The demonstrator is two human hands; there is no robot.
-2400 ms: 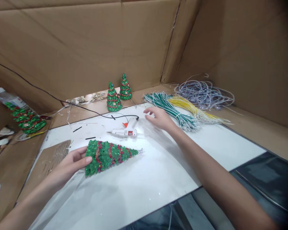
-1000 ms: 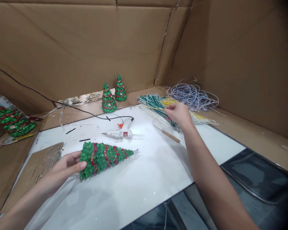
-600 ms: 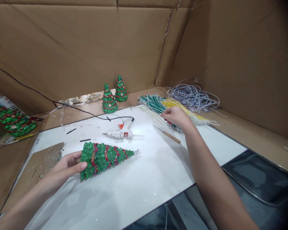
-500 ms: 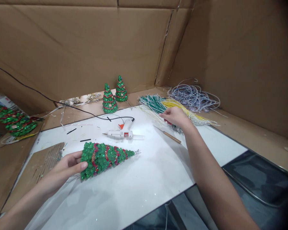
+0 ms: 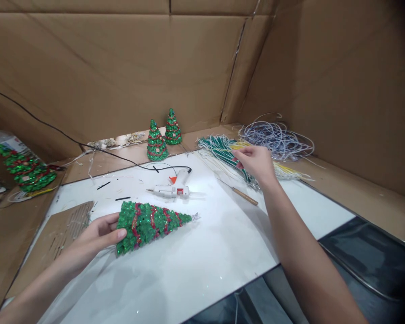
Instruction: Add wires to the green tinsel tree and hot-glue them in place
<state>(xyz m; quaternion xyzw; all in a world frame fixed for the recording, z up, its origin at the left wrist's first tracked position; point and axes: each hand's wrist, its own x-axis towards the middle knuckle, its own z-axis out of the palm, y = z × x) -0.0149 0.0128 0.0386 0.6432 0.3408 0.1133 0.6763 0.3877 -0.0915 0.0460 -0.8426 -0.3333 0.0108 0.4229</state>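
My left hand (image 5: 104, 233) grips the wide base of a green glitter tree (image 5: 148, 225), which lies on its side with its star tip pointing right. Red garland winds around the tree. Over the bundle of green wires (image 5: 219, 148) and yellow wires (image 5: 286, 172) is my right hand (image 5: 254, 163), its fingertips pinched together; whatever is between them is too small to make out. An awl with a wooden handle (image 5: 245, 196) lies just below that hand. Between the hands a white glue gun (image 5: 170, 191) rests on its side.
Two small trees (image 5: 157, 146) (image 5: 173, 128) stand at the back. Tangled clear wires (image 5: 276, 139) lie at back right. Another tree (image 5: 33, 175) leans by a plastic bottle (image 5: 6, 139) at left. A cardboard piece (image 5: 59, 234) lies on the white table (image 5: 189, 270). A black cord (image 5: 64, 133) crosses behind.
My right hand has moved slightly right and up over the wires, its fingers still pinched. My left hand still holds the tree. The whole view has shifted a little.
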